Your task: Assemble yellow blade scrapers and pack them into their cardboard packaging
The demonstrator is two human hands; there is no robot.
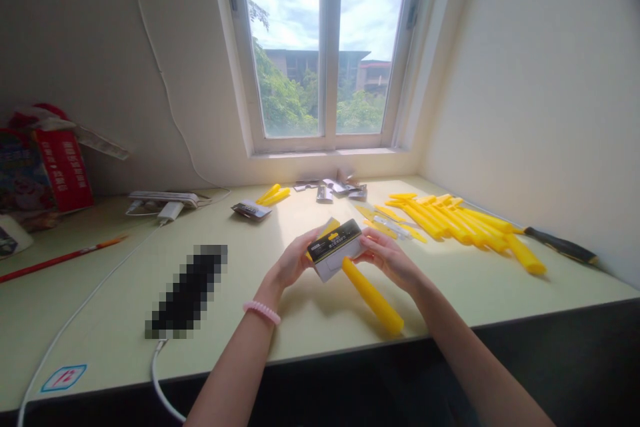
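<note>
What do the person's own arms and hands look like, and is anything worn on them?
Both arms are bare, with no sleeves or gloves in view. The left hand has a pink beaded bracelet around its wrist. The right hand shows no bracelet or watch at its wrist.

Yellow plastic tube (373, 297), black and yellow packaging card (334, 241), pink beaded bracelet (262, 313)

Your desk (100, 320) sits below the window (325, 47); the sticks (440, 220) lie at frame right, the power strip (163, 203) at left.
</note>
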